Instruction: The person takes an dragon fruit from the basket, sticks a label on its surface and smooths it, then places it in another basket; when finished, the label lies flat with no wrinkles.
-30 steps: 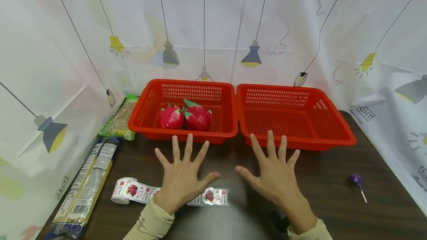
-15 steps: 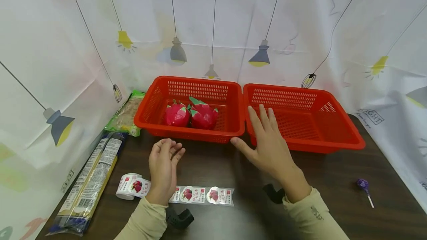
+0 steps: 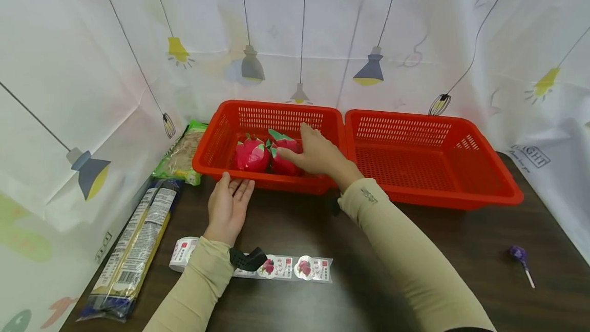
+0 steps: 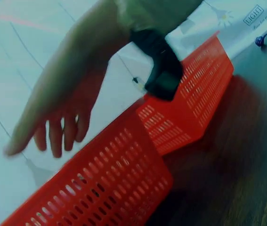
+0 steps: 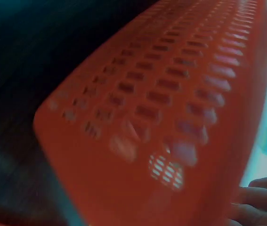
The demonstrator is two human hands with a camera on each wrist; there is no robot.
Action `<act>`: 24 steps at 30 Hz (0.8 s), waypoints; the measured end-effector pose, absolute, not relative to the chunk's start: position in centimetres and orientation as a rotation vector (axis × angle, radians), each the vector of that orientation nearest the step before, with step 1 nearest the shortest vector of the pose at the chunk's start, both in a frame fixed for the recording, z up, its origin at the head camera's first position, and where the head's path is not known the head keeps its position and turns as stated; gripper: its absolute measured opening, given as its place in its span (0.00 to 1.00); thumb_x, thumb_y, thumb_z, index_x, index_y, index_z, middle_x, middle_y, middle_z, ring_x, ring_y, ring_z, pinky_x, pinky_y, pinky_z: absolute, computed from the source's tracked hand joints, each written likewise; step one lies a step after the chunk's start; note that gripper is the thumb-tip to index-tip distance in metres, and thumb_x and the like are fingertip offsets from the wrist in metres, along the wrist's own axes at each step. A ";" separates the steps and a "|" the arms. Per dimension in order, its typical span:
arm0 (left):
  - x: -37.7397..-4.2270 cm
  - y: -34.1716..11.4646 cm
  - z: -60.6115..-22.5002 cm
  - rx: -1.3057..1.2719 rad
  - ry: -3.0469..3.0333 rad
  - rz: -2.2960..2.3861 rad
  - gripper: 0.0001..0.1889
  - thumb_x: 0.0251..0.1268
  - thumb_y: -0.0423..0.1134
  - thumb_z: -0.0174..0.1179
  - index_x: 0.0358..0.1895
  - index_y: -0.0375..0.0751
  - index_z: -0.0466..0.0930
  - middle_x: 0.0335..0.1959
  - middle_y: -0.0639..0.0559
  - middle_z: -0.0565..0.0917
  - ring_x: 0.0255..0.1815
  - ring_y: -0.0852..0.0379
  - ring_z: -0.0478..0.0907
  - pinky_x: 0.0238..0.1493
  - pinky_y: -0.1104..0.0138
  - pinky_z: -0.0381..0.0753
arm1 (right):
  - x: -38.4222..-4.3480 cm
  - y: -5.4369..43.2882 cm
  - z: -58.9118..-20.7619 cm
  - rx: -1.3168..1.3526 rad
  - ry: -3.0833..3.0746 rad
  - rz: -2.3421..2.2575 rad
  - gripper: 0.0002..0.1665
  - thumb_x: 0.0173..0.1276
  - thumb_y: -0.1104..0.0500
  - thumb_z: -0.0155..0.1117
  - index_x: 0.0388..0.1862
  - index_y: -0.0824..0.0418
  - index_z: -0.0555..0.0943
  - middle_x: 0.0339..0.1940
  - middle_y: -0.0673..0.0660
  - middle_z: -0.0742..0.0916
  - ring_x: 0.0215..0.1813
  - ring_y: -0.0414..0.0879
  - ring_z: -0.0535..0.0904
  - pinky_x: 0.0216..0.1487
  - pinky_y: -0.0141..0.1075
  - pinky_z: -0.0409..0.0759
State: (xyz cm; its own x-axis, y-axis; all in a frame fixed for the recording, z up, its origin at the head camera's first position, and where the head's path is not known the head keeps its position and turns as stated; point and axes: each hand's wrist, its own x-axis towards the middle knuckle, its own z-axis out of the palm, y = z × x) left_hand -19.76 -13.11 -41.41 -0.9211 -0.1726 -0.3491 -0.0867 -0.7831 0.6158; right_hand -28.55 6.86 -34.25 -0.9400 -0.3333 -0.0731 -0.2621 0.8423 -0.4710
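Two pink dragon fruits with green tips, the left one (image 3: 252,154) and the right one (image 3: 285,162), lie side by side in the left red basket (image 3: 272,183). My right hand (image 3: 318,152) reaches over the front rim, its thumb and palm overlapping the right fruit. In the left wrist view, the right hand (image 4: 69,89) hangs above the basket wall with fingers extended and apart. My left hand (image 3: 228,206) is just in front of the same basket, its fingertips right at the front rim and its fingers loosely bent, with nothing held.
Another red basket (image 3: 442,196) adjoins on the right. A label roll (image 3: 183,252) trails a strip of dragon fruit labels (image 3: 304,269) across the dark table (image 3: 415,250). Long packets (image 3: 133,250) and a green-edged bag (image 3: 184,155) stand left; a purple lollipop (image 3: 518,254) lies right.
My right hand has moved forward and left, from spread in front of the right basket into the left basket. My left hand has turned from palm down and moved up to the rim.
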 end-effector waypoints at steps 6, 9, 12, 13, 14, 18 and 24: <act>-19.8 -13.1 -41.5 0.649 -0.983 -2.880 0.28 0.83 0.49 0.43 0.78 0.46 0.48 0.57 0.50 0.67 0.63 0.53 0.68 0.70 0.65 0.75 | -30.1 4.4 -36.1 -0.377 2.847 -0.658 0.62 0.60 0.28 0.66 0.78 0.65 0.57 0.74 0.64 0.73 0.72 0.59 0.71 0.70 0.57 0.75; -19.8 -13.2 -41.5 0.658 -0.982 -2.890 0.30 0.83 0.50 0.44 0.79 0.47 0.48 0.58 0.51 0.68 0.63 0.55 0.69 0.69 0.66 0.75 | -30.5 3.7 -36.8 -0.305 2.856 -0.597 0.65 0.58 0.27 0.68 0.79 0.65 0.55 0.75 0.64 0.72 0.75 0.61 0.68 0.71 0.59 0.73; -19.7 -13.3 -41.6 0.668 -0.975 -2.888 0.30 0.82 0.50 0.45 0.79 0.47 0.49 0.57 0.52 0.68 0.62 0.56 0.69 0.68 0.67 0.76 | -30.9 3.1 -37.5 -0.288 2.848 -0.530 0.68 0.56 0.27 0.69 0.81 0.65 0.53 0.79 0.65 0.68 0.79 0.63 0.63 0.73 0.60 0.70; -19.6 -13.4 -41.6 0.669 -0.978 -2.884 0.29 0.82 0.50 0.45 0.78 0.47 0.49 0.56 0.52 0.68 0.62 0.56 0.70 0.68 0.67 0.76 | -31.1 2.9 -37.7 -0.293 2.853 -0.500 0.68 0.57 0.27 0.69 0.81 0.65 0.52 0.80 0.65 0.66 0.81 0.63 0.60 0.74 0.60 0.69; -19.6 -13.4 -41.6 0.670 -0.978 -2.880 0.29 0.82 0.50 0.45 0.77 0.47 0.51 0.56 0.52 0.69 0.61 0.56 0.70 0.67 0.67 0.76 | -31.3 2.8 -37.9 -0.301 2.859 -0.467 0.69 0.57 0.27 0.69 0.81 0.65 0.51 0.81 0.65 0.64 0.82 0.64 0.58 0.75 0.60 0.68; -19.6 -13.4 -41.7 0.653 -0.987 -2.874 0.28 0.82 0.51 0.45 0.76 0.47 0.52 0.55 0.52 0.68 0.61 0.55 0.70 0.67 0.67 0.76 | -31.8 2.7 -38.7 -0.312 2.909 -0.392 0.66 0.58 0.29 0.70 0.80 0.66 0.54 0.80 0.66 0.66 0.83 0.65 0.55 0.73 0.60 0.70; -19.8 -13.3 -41.9 0.644 -0.992 -2.890 0.30 0.82 0.51 0.44 0.80 0.48 0.49 0.58 0.52 0.68 0.64 0.55 0.69 0.66 0.67 0.77 | -32.0 4.0 -39.5 -0.224 2.912 -0.558 0.55 0.58 0.33 0.73 0.72 0.62 0.62 0.63 0.61 0.81 0.62 0.56 0.78 0.62 0.53 0.82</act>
